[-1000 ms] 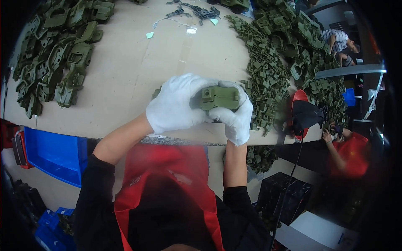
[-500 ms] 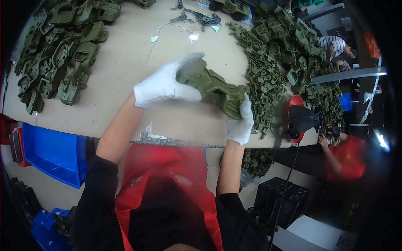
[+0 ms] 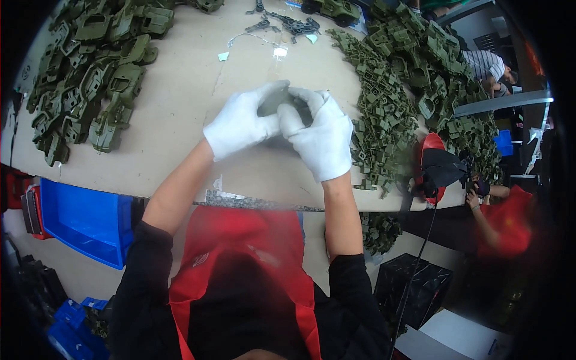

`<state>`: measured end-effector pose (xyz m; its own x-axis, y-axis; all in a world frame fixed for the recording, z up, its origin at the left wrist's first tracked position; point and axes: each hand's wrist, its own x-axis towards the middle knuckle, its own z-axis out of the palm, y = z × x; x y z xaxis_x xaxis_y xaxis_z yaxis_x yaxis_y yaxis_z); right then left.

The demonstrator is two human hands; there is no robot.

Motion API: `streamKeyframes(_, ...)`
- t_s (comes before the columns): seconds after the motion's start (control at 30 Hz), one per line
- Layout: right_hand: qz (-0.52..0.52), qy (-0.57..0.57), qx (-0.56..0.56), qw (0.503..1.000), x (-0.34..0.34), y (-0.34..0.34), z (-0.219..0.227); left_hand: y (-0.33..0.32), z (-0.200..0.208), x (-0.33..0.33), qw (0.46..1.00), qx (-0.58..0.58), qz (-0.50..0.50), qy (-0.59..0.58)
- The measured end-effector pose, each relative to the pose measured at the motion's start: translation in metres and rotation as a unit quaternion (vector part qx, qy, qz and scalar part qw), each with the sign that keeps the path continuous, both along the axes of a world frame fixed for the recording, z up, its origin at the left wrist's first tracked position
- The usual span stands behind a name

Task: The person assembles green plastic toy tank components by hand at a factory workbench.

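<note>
Both my hands wear white gloves and meet over the middle of the table. My left hand (image 3: pixel 240 123) curves around an olive-green toy vehicle body (image 3: pixel 273 104), fingers and thumb closing on it. From the other side my right hand (image 3: pixel 323 135) grips it with bent fingers, its thumb close to the left thumb. Only a small, blurred patch of the body shows between the hands; the gloves hide the rest.
Stacked green vehicle bodies (image 3: pixel 111 90) lie at left. At right spread heaps of small green parts (image 3: pixel 387 114). Dark grey pieces (image 3: pixel 297 25) and an assembled toy vehicle (image 3: pixel 333 11) sit at the far edge. A blue bin (image 3: pixel 84 222) stands below left; a co-worker in red (image 3: pixel 507 222) is at right.
My right hand has moved left and up to meet the left one. The vehicle body, seen stretched between my hands before, is now mostly covered by the gloves.
</note>
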<state>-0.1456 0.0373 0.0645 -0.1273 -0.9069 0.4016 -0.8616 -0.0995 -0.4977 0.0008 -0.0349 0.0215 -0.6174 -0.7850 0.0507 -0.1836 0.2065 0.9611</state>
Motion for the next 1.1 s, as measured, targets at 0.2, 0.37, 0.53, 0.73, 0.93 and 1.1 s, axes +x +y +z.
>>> streamKeyframes(0.2, 0.030, -0.171, 0.064, 0.983, -0.033, -0.001, -0.006, -0.001, 0.006, 0.005, 0.999, -0.008, -0.001, 0.038)
streamKeyframes(0.37, 0.065, -0.340, 0.247, 0.905, -0.046, -0.007, -0.007, 0.001, -0.004, 0.000, 0.995, -0.098, -0.018, 0.030)
streamKeyframes(0.53, 0.039, -0.305, 0.235, 0.922, -0.041, -0.009, -0.014, 0.002, -0.009, -0.005, 0.999, -0.023, 0.002, 0.047)
streamKeyframes(0.73, 0.010, -0.261, 0.220, 0.940, -0.039, -0.014, -0.016, -0.005, -0.020, -0.009, 0.986, 0.110, -0.032, 0.118)
streamKeyframes(0.93, -0.072, -0.320, -0.065, 0.942, -0.082, 0.015, 0.004, -0.015, -0.012, -0.001, 0.958, 0.171, 0.053, 0.224)
streamKeyframes(1.1, 0.003, -0.577, -0.057, 0.815, -0.088, 0.032, -0.022, -0.006, -0.011, -0.003, 0.934, 0.272, -0.011, 0.233)
